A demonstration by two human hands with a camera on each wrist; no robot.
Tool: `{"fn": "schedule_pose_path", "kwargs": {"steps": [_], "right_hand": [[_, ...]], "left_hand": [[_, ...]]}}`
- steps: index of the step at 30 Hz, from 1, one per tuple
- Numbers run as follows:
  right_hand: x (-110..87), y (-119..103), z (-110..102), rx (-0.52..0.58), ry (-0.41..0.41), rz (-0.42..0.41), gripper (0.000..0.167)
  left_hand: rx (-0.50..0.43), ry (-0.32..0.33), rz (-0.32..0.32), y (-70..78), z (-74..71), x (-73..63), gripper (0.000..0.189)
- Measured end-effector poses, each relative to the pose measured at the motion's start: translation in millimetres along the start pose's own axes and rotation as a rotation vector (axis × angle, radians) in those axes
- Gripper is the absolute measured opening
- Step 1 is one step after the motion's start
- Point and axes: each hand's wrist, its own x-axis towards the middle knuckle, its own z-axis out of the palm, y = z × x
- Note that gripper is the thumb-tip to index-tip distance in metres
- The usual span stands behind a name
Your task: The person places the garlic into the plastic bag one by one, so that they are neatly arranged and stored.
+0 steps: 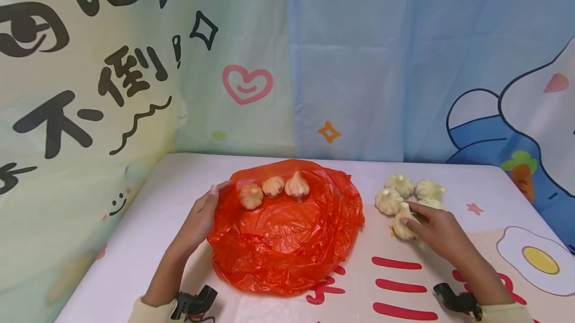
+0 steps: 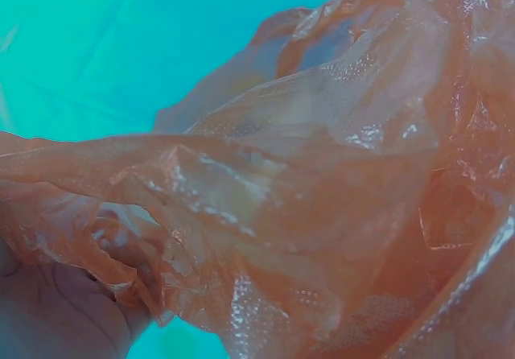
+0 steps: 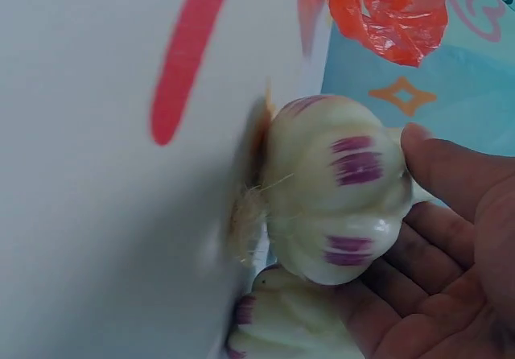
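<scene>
My left hand grips the left edge of a red plastic bag, its fingertips partly hidden behind the film. In the left wrist view the crumpled bag fills most of the picture, with the hand low in the left corner. Three garlic bulbs lie in a row along the bag's far side. At the right, my right hand pinches one garlic bulb by its neck. That purple-streaked bulb is close over the table in the right wrist view, root side towards the surface.
Several more garlic bulbs are grouped just beyond the right hand. The white table carries printed red strokes and a fried egg picture. A printed cloth backdrop stands behind the table and along its left side.
</scene>
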Motion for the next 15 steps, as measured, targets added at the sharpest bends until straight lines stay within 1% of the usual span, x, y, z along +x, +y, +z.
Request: {"fn": "schedule_pose_path", "kwargs": {"steps": [4, 8, 15], "right_hand": [[-1.1, 0.5, 1.2, 0.009, 0.009, -0.007, 0.057], [-1.8, -0.1, 2.1, 0.025, 0.023, -0.010, 0.050], [-1.8, -5.4, 1.5, 0.060, -0.028, -0.004, 0.043]], "left_hand": [[-0.004, -0.002, 0.003, -0.6, -0.6, -0.1, 0.058], [-0.003, -0.005, 0.009, -1.3, -0.7, 0.0, 0.057], [-0.010, -0.009, 0.015, -0.6, -0.2, 0.0, 0.057]]}}
